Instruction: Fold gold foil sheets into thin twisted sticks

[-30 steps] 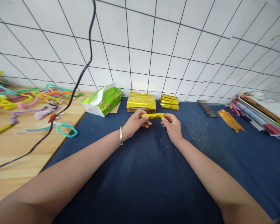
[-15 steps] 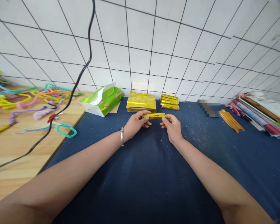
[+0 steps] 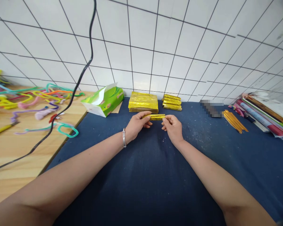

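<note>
A narrow folded strip of gold foil paper [image 3: 157, 117] is stretched between my two hands, just above the dark blue table cover [image 3: 153, 182]. My left hand [image 3: 139, 123], with a silver bangle at the wrist, pinches its left end. The right end is pinched between thumb and fingers of my right hand [image 3: 172, 127]. Right behind the strip lies a thick stack of gold foil paper [image 3: 143, 102]. To the right of that stack, several folded gold strips [image 3: 172, 102] are piled up.
At left, a green tissue pack [image 3: 106, 99] stands beside a wooden board [image 3: 19, 157] strewn with coloured pipe cleaners [image 3: 67, 130]. A black cable [image 3: 91, 40] hangs across the left side. Orange-gold strips [image 3: 235, 121] and stacked books [image 3: 264, 117] lie at right. A tiled wall [image 3: 141, 59] closes the back.
The gold strip has turned slightly in my fingers, and my right hand has shifted a little to the left. Both hands still pinch its ends.
</note>
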A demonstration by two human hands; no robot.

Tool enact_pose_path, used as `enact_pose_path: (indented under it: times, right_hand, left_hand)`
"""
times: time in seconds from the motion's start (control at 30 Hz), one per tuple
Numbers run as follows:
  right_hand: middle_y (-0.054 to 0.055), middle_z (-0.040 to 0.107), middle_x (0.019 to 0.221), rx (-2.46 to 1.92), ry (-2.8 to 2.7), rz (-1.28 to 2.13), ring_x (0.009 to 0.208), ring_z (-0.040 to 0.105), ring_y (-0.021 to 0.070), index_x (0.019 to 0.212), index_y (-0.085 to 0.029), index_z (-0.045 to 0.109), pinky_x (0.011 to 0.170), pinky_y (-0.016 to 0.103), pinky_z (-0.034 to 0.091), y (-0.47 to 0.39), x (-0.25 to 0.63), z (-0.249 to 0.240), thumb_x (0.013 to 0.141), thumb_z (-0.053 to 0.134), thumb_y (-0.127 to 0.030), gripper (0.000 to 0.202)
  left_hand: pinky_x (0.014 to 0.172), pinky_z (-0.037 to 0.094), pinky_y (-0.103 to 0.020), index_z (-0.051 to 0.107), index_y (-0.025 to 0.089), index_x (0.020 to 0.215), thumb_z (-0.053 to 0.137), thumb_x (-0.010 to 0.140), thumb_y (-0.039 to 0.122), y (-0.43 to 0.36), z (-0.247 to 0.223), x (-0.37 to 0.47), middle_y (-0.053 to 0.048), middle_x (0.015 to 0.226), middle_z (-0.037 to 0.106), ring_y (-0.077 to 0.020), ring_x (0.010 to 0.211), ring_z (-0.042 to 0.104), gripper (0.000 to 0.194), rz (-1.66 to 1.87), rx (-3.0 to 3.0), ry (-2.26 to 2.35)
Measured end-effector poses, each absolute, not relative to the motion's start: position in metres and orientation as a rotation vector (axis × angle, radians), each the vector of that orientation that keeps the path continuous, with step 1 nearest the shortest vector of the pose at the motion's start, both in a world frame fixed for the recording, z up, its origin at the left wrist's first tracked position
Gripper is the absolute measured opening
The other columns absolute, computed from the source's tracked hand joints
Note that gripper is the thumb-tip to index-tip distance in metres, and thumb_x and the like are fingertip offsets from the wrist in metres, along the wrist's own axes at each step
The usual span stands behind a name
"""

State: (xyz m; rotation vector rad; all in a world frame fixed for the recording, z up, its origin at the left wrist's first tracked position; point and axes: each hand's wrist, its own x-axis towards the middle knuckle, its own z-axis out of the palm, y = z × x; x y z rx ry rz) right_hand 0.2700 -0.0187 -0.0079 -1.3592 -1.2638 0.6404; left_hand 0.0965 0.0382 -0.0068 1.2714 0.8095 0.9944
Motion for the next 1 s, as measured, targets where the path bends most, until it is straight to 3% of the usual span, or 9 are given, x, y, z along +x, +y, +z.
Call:
enact_pose_path:
  times: [0.43,1.0]
  right_hand:
    - [-0.001,0.06,0.077,-1.315,-1.368,0.57,0.062,0.06,0.0114,0.093,-0.023,0.057,0.064,0.026,0.05,-0.0171,0.27,-0.0109,0.082,0.051,-0.042,0.023]
    - [0.0,0.061,0.078,-1.336,-1.405,0.558,0.066,0.062,0.0128,0.093,-0.022,0.059,0.065,0.026,0.051,-0.0186,0.2694,-0.007,0.082,0.051,-0.045,0.027]
  left_hand:
    - [0.057,0.051,-0.021,0.057,0.016,0.114,0.061,0.079,0.027,0.0379,-0.0077,0.0975,-0.007,0.087,0.064,-0.0104,0.067,0.061,0.037,1.035,1.251,0.841]
    - [0.056,0.051,-0.02,0.056,0.015,0.106,0.062,0.078,0.027,0.0376,-0.0079,0.0987,-0.006,0.091,0.063,-0.0095,0.068,0.06,0.032,1.065,1.286,0.866]
